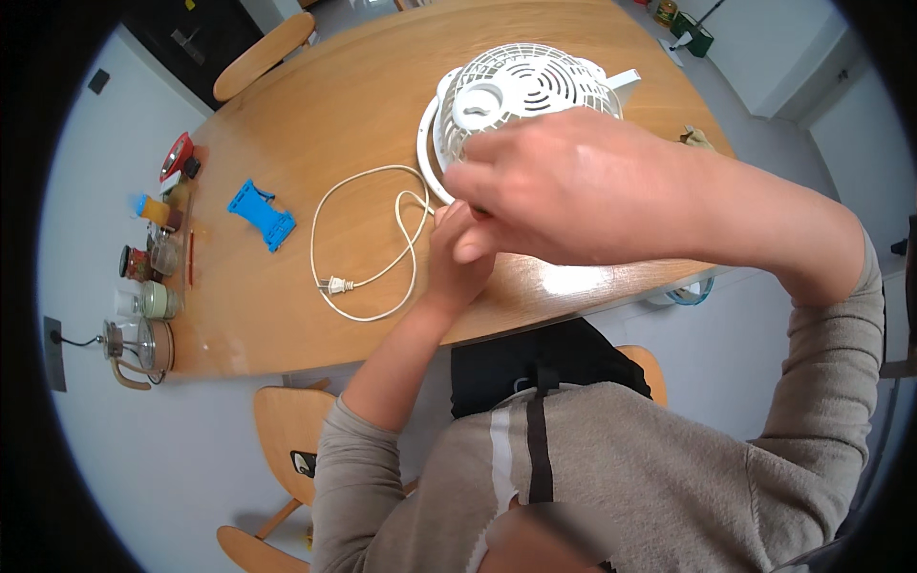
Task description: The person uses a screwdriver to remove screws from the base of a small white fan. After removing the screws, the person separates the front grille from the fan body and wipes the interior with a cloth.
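One white fan (521, 91) is seen lying face-up on the wooden counter (315, 124), its grille turned toward the ceiling, apparently so that the rim can be reached from above. The right hand (583, 186) is spread across the near edge of the fan, its fingers (478, 244) curled down over the rim; exactly what they pinch cannot be told, since the hand hides the contact. The left hand (463, 253) is tucked just beneath it, fingers bunched together at the same spot on the rim, seemingly to steady that edge.

One white power cord (368, 239) is looped loosely on the counter to the left of the fan, its single plug (334, 284) lying free, so the fan is left unpowered while handled.

One blue plastic piece (261, 215) is set well apart, further left. Along the far left edge a row of jars and bottles (153, 258) is lined up, roughly half a dozen, with one glass teapot (138, 349) at the near end. Three wooden chairs (263, 55) are partly seen around the counter.
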`<state>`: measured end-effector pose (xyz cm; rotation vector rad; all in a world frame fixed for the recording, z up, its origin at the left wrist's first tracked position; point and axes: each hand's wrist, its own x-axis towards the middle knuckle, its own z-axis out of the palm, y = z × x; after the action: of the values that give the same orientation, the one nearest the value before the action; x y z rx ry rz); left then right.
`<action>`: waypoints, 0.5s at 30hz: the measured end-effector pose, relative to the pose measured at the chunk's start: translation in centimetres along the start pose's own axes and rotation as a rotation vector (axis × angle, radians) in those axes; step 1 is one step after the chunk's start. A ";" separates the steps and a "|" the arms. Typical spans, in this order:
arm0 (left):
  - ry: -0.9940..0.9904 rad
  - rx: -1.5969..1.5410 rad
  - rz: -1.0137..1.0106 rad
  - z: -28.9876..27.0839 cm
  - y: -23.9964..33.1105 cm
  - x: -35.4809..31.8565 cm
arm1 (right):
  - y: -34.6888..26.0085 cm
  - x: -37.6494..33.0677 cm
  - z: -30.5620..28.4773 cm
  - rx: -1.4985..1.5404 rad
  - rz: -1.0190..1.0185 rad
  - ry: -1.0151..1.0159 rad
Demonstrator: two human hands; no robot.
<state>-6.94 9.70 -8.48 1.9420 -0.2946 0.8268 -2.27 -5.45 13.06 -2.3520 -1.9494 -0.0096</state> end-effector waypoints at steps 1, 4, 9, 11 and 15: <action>-0.030 0.082 0.003 0.0 -0.2 0.2 | -0.2 0.2 -0.7 -0.037 0.094 -0.040; -0.114 -0.032 -0.081 -0.4 0.5 0.2 | 1.0 0.1 1.1 0.001 -0.044 0.240; 0.055 0.121 0.024 -0.3 1.5 0.4 | 0.7 0.1 1.3 -0.096 -0.262 0.163; 0.119 0.153 0.057 0.3 1.9 0.9 | 0.7 -0.1 0.8 -0.150 -0.265 0.112; -0.053 0.084 -0.138 -0.4 0.7 0.1 | -0.3 0.5 -1.9 -0.079 0.014 -0.089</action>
<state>-7.41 9.73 -7.74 2.0404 -0.1568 0.7077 -2.39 -5.01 15.05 -2.4569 -2.0074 0.0195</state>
